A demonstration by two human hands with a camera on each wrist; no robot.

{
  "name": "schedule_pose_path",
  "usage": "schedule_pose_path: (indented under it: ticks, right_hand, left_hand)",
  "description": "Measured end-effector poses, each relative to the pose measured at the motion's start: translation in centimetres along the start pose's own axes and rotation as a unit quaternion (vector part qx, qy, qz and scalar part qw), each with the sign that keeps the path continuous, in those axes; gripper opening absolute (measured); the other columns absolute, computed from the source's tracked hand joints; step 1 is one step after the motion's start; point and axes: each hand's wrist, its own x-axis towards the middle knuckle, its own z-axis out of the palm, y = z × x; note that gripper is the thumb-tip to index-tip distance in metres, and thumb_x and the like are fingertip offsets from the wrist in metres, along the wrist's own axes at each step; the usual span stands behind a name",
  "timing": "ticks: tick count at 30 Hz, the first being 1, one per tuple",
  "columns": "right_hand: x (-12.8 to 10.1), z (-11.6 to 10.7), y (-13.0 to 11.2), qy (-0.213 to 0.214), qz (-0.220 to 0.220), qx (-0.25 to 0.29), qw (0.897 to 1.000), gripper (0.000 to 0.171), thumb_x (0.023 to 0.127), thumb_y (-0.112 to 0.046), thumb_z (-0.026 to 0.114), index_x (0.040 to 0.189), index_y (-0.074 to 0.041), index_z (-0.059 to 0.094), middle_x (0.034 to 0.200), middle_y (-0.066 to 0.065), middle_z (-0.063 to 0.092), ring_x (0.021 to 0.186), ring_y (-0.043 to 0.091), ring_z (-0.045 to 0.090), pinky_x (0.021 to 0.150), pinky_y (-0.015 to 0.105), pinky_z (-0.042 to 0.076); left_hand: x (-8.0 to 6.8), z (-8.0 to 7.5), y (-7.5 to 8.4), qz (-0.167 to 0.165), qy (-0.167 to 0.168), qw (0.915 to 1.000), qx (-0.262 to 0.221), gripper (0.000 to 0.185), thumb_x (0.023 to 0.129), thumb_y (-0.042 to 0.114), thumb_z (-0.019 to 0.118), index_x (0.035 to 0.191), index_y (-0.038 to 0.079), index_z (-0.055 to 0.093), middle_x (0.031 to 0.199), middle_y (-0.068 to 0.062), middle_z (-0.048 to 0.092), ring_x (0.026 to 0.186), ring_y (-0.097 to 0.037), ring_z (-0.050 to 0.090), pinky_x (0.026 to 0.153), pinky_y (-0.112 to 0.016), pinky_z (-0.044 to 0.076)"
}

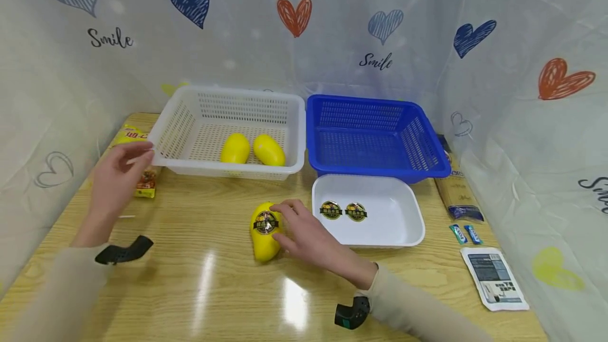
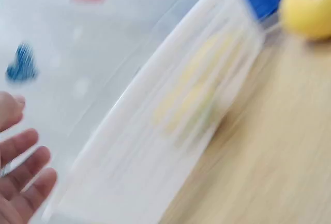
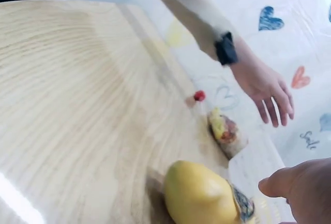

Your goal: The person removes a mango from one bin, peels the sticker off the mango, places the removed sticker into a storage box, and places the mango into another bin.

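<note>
A yellow mango (image 1: 267,247) with a round black-and-gold sticker (image 1: 266,222) lies on the wooden table in front of the baskets. My right hand (image 1: 306,234) is at its right side, fingertips and thumb by the sticker; whether they touch is unclear. In the right wrist view the thumb (image 3: 282,182) looks apart from the mango (image 3: 199,195). My left hand (image 1: 116,178) is raised by the near left corner of the white basket (image 1: 228,169), fingers loosely bent, holding nothing. Inside that basket lie two mangoes, one left (image 1: 235,148) and one right (image 1: 269,150).
A blue basket (image 1: 375,168) stands right of the white one. Before it, a white tray (image 1: 389,226) holds two stickers (image 1: 343,211). Food packets (image 1: 146,186) lie at left; a brown packet (image 1: 456,186), small wrapped sweets (image 1: 465,234) and a white-edged pouch (image 1: 494,278) at right.
</note>
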Motion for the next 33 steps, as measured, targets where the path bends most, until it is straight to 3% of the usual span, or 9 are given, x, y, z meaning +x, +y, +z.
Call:
schedule_pose_path:
  ticks: [2,4,7,9,12,17,27,33]
  right_hand:
    - [0.2,-0.3,0.1,0.003,0.000,-0.007,1.000,0.049,0.095,-0.022,0.066,0.140,-0.010,0.047,0.134,0.010,0.046,0.113,0.022,0.055,0.093,0.034,0.051]
    - [0.4,-0.5,0.2,0.002,0.006,-0.006,1.000,0.050,0.096,-0.023,0.065,0.140,-0.009,0.047,0.135,0.010,0.046,0.112,0.021,0.056,0.092,0.034,0.051]
    - [0.8,-0.3,0.4,0.006,0.005,-0.009,1.000,0.050,0.097,-0.023,0.063,0.141,-0.005,0.046,0.135,0.012,0.047,0.114,0.021,0.055,0.094,0.034,0.050]
    - [1.0,-0.2,0.5,0.011,0.003,-0.011,1.000,0.050,0.097,-0.023,0.063,0.140,-0.003,0.047,0.136,0.012,0.047,0.118,0.022,0.053,0.098,0.034,0.048]
    - [1.4,0.1,0.7,0.018,0.004,-0.011,1.000,0.049,0.097,-0.022,0.063,0.139,-0.001,0.049,0.136,0.012,0.048,0.121,0.022,0.051,0.100,0.035,0.047]
    - [1.9,0.5,0.8,0.016,0.017,0.004,1.000,0.045,0.096,-0.019,0.065,0.135,0.000,0.053,0.134,0.012,0.049,0.114,0.021,0.054,0.096,0.033,0.049]
    - [2.1,1.6,0.9,0.023,0.019,0.011,1.000,0.039,0.095,-0.019,0.066,0.128,0.000,0.059,0.131,0.009,0.051,0.112,0.018,0.054,0.093,0.028,0.049]
    - [2.5,1.9,0.6,0.048,0.008,0.003,0.999,0.020,0.095,-0.016,0.065,0.111,-0.005,0.062,0.113,0.006,0.056,0.103,0.017,0.054,0.089,0.028,0.049]
  left_hand:
    - [-2.1,2.0,1.3,0.040,-0.054,0.9977,-0.003,0.036,0.099,0.024,0.061,0.129,0.005,0.059,0.121,-0.001,0.060,0.102,-0.004,0.058,0.077,-0.007,0.046]
    - [-4.4,4.3,2.2,0.060,-0.130,0.9893,-0.028,0.037,0.098,0.018,0.062,0.131,0.004,0.056,0.126,-0.009,0.059,0.107,-0.015,0.059,0.081,-0.013,0.050]
    - [-7.4,8.1,2.9,0.066,-0.222,0.9698,-0.077,0.051,0.093,0.012,0.068,0.138,0.000,0.047,0.138,-0.020,0.049,0.122,-0.036,0.051,0.092,-0.029,0.052]
    - [-9.0,10.1,3.3,0.059,-0.255,0.9594,-0.106,0.062,0.090,0.011,0.072,0.142,-0.001,0.041,0.144,-0.022,0.042,0.128,-0.042,0.044,0.095,-0.040,0.051]
    - [-10.3,12.3,3.7,0.050,-0.267,0.9540,-0.127,0.071,0.086,0.010,0.076,0.144,-0.002,0.037,0.148,-0.021,0.037,0.133,-0.044,0.038,0.098,-0.047,0.048]
    - [-10.9,14.0,3.9,0.027,-0.269,0.9515,-0.147,0.074,0.083,0.006,0.078,0.145,0.000,0.037,0.150,-0.019,0.037,0.132,-0.040,0.041,0.096,-0.039,0.050]
    - [-11.1,14.5,3.3,0.004,-0.285,0.9439,-0.167,0.079,0.083,0.010,0.079,0.148,0.005,0.034,0.154,-0.014,0.031,0.136,-0.036,0.038,0.102,-0.036,0.046]
    - [-11.6,14.7,3.0,0.005,-0.278,0.9435,-0.180,0.079,0.081,0.004,0.080,0.146,0.005,0.035,0.154,-0.015,0.030,0.135,-0.036,0.039,0.103,-0.034,0.044]
